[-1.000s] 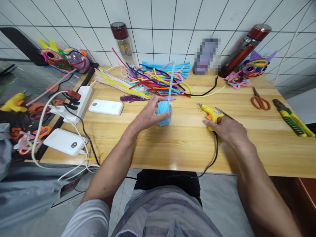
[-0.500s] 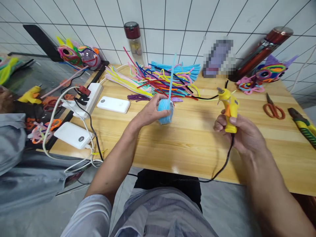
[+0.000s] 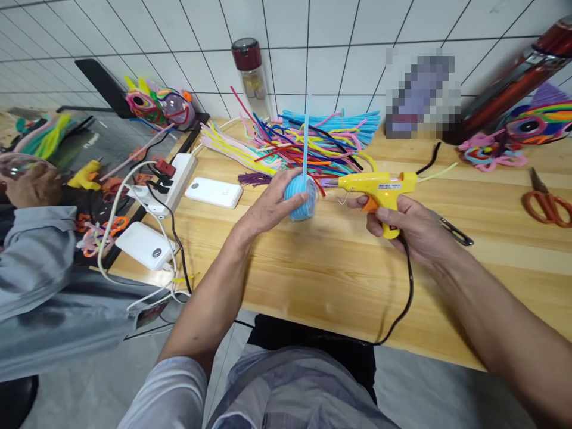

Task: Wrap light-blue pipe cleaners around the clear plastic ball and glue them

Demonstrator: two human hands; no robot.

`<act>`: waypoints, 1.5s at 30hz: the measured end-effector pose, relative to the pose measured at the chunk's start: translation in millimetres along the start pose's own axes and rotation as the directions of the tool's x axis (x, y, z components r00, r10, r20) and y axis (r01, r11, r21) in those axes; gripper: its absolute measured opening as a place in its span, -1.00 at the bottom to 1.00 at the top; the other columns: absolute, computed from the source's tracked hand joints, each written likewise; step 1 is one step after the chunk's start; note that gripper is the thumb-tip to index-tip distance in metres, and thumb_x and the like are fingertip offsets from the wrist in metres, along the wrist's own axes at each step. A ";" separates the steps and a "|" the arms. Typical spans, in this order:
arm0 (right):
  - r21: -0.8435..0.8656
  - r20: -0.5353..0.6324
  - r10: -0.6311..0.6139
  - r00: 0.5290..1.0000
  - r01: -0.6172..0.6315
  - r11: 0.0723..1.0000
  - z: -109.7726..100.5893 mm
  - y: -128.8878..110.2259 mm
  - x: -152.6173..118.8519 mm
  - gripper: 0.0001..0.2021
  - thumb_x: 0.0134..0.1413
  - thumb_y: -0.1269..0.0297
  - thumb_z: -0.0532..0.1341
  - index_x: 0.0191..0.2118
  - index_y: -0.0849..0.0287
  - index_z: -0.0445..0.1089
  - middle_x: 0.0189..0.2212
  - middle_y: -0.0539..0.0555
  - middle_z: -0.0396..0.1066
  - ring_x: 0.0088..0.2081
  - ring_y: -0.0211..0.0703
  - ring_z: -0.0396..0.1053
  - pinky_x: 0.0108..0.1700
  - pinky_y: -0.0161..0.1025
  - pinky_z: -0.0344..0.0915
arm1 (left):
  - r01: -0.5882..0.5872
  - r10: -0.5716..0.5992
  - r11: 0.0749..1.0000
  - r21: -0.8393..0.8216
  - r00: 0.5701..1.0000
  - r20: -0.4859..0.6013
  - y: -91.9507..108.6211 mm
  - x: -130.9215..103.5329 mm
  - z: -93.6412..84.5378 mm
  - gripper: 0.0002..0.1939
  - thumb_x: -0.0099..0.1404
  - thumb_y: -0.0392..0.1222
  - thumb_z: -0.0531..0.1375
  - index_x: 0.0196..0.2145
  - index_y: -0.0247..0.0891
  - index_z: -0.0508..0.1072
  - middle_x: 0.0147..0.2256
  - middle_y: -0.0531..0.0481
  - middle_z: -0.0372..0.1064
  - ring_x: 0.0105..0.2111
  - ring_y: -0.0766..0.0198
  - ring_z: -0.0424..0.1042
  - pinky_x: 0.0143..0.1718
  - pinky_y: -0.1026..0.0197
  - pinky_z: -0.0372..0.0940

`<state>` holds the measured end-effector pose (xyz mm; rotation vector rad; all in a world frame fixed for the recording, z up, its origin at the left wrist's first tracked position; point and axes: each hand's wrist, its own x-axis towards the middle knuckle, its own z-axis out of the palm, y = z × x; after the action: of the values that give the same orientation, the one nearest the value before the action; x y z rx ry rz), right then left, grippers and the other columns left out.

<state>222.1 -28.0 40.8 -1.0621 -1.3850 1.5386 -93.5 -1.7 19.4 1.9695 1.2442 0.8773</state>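
Observation:
My left hand (image 3: 279,199) is closed around a short cylinder wound with light blue pipe cleaner (image 3: 298,199). One loose blue strand (image 3: 306,134) stands straight up from it. In my right hand (image 3: 402,223) is a yellow hot glue gun (image 3: 379,185), gripped by its handle with fingers near the orange trigger. Its nozzle points left toward the blue cylinder, with a gap between them. A pale glue stick (image 3: 440,171) sticks out of its back, and a black cord hangs from the handle. Behind both hands lies a pile of coloured pipe cleaners (image 3: 313,146).
Two white power banks (image 3: 214,192) and a power strip (image 3: 176,179) with cables lie to the left. Orange-handled scissors (image 3: 543,202) and a utility knife (image 3: 456,231) rest on the right. A glass bottle (image 3: 251,77) stands behind. A co-worker's hand (image 3: 38,185) is at the far left.
My right hand has moved left and turned the glue gun from upright to level, its nozzle now toward the blue cylinder. My left hand still holds the cylinder. A utility knife has come into view.

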 end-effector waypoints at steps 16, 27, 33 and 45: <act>0.103 0.095 0.122 0.988 -0.131 0.986 18.7 24.4 -4.5 -0.50 0.04 -0.25 0.53 -0.14 0.08 0.62 -0.13 0.13 0.68 -0.43 -0.23 0.37 -0.36 -0.20 0.36 | -0.047 0.046 0.997 0.062 0.999 0.021 0.7 -4.2 -6.2 -0.31 0.57 0.32 0.10 0.46 -0.10 0.31 0.45 -0.16 0.29 0.51 -0.11 0.16 0.60 -0.15 0.00; 0.117 0.086 0.136 0.987 -0.145 0.982 24.3 28.1 -6.3 -0.50 0.01 -0.25 0.53 -0.15 0.07 0.64 -0.13 0.13 0.68 -0.42 -0.21 0.37 -0.34 -0.17 0.35 | -0.013 0.016 0.999 -0.045 0.997 0.075 -2.2 -0.4 -12.3 -0.39 0.51 0.29 0.20 0.33 -0.08 0.40 0.35 -0.11 0.35 0.40 -0.07 0.27 0.52 -0.09 0.12; 0.120 0.089 0.145 0.985 -0.155 0.981 24.2 30.2 -6.9 -0.45 -0.04 -0.30 0.54 -0.15 0.07 0.65 -0.13 0.13 0.69 -0.43 -0.21 0.37 -0.35 -0.17 0.36 | 0.004 -0.002 1.000 -0.015 0.996 0.090 5.3 -1.5 -13.5 -0.43 0.52 0.20 0.18 0.35 -0.08 0.40 0.39 -0.10 0.31 0.46 -0.09 0.20 0.57 -0.13 0.04; 0.144 0.102 0.119 0.988 -0.133 0.981 27.9 29.8 -6.7 -0.55 0.06 -0.21 0.53 -0.15 0.06 0.64 -0.14 0.11 0.67 -0.39 -0.21 0.39 -0.33 -0.19 0.34 | 0.036 -0.033 0.999 -0.012 0.985 0.168 15.8 -4.0 -21.3 -0.22 0.28 -0.01 0.29 0.43 -0.10 0.31 0.43 -0.14 0.23 0.50 -0.13 0.16 0.57 -0.19 0.05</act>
<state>197.4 -46.3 13.1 -1.0132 -1.2609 1.7759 -104.0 -7.3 43.4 1.9603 1.1680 0.6863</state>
